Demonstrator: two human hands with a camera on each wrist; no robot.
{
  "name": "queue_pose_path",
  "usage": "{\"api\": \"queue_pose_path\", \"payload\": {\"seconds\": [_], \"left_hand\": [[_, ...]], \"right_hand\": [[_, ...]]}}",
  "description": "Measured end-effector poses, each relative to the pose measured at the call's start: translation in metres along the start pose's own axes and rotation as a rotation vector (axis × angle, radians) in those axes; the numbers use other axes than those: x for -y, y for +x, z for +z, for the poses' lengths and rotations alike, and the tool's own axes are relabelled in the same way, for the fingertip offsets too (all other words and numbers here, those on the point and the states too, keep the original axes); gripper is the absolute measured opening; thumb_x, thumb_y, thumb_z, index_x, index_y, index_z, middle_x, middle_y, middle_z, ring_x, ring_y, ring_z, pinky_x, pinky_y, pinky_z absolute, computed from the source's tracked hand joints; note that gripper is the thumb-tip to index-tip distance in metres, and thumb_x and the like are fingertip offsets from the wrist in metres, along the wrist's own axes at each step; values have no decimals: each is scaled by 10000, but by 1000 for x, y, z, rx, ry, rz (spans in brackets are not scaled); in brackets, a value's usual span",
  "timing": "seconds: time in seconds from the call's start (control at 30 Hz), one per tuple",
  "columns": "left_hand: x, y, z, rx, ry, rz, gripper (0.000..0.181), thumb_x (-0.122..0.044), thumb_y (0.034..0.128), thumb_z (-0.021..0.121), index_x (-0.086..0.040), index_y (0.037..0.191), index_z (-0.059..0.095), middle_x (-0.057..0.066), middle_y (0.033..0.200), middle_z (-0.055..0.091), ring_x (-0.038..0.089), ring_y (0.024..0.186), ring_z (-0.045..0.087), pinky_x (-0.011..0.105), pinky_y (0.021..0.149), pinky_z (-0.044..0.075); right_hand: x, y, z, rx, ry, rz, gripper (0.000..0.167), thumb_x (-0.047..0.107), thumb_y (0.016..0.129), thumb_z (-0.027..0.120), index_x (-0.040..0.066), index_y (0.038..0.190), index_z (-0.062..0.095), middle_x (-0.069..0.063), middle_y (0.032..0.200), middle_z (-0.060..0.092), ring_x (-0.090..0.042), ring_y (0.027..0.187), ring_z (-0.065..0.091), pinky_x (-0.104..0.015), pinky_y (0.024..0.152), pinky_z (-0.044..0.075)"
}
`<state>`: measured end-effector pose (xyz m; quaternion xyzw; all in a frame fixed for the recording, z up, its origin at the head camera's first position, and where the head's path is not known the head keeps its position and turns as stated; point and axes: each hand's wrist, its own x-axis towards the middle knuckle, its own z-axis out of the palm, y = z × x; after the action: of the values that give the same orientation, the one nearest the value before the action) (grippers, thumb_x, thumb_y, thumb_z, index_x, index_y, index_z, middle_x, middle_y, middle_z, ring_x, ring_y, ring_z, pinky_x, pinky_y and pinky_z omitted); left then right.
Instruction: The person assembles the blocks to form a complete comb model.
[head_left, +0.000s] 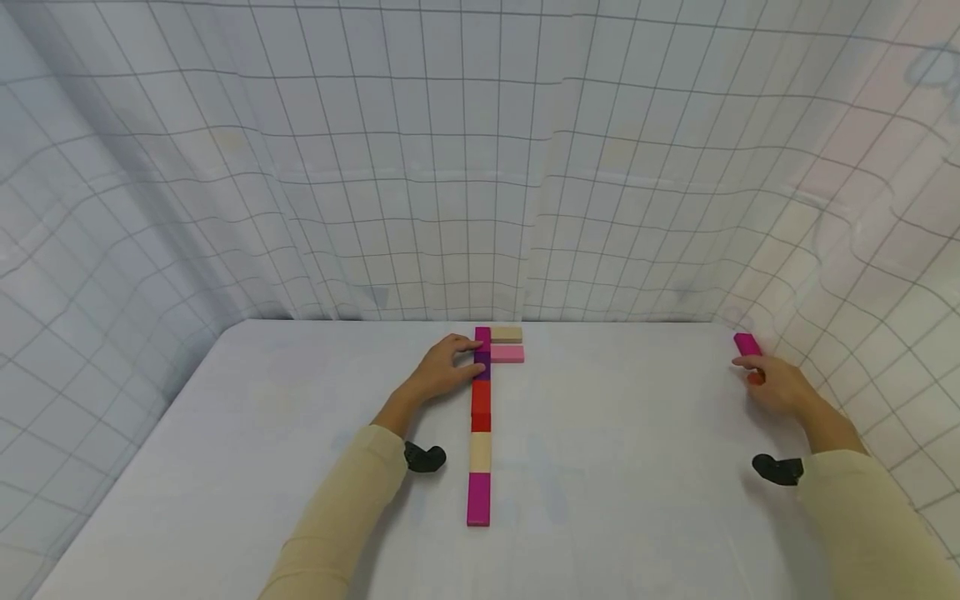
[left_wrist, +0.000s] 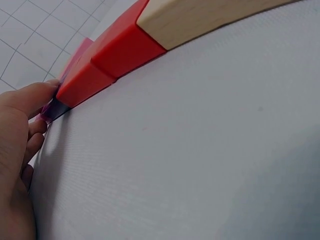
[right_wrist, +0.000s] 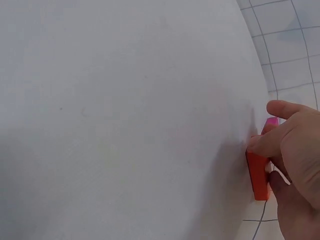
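A straight row of blocks runs along the table toward the back. At its far end, my left hand rests its fingertips and thumb against the left side of a magenta block and a purple block. Two red blocks, a pale wooden block and another magenta block follow nearer me. By the right table edge, my right hand pinches an orange-red block between fingers and thumb. Just beyond it lies a magenta block, partly hidden by the hand in the right wrist view.
Right of the row's far end lie a cream block and a pink block, both touching it. A checked curtain hangs behind the white table and along both sides, close to my right hand.
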<state>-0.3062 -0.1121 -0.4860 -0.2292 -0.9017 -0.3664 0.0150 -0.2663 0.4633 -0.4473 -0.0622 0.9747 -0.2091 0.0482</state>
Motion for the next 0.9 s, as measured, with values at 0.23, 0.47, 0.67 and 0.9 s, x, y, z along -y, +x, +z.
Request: {"api": "queue_pose_path", "payload": {"seconds": [0.23, 0.47, 0.67, 0.9], "left_hand": [[3, 1, 0, -6, -6, -10, 497, -246, 977, 711, -13, 1407, 622, 173, 1353, 583, 330, 1289, 534, 497, 1128, 400], [4, 2, 2, -14, -21, 4, 495, -245, 970, 717, -8, 1395, 629, 169, 1332, 592, 326, 1273, 545, 494, 1118, 411], [4, 2, 2, -15, -14, 10, 498, -249, 968, 718, -4, 1393, 630, 171, 1328, 593, 328, 1273, 545, 491, 1118, 411], [5, 3, 4, -15, -2, 6, 495, -255, 974, 711, -10, 1396, 630, 166, 1333, 594, 327, 1276, 546, 491, 1119, 409]], "right_hand": [[4, 5, 9, -69, -28, -126, 390, -100, 916, 580, -125, 1305, 599, -194, 919, 610, -410, 914, 555, -566, 826, 494], [12, 3, 1, -33, -22, -89, 431, -82, 879, 595, -104, 1310, 612, -401, 1306, 533, -529, 1056, 565, -692, 897, 485], [8, 1, -1, 58, -36, -63, 404, -89, 857, 598, -96, 1259, 640, -347, 1179, 596, -536, 1074, 501, -630, 871, 486], [10, -4, 2, 50, -3, 19, 548, 225, 920, 772, -99, 1323, 591, -314, 1167, 580, -504, 1052, 490, -597, 825, 482]]}}
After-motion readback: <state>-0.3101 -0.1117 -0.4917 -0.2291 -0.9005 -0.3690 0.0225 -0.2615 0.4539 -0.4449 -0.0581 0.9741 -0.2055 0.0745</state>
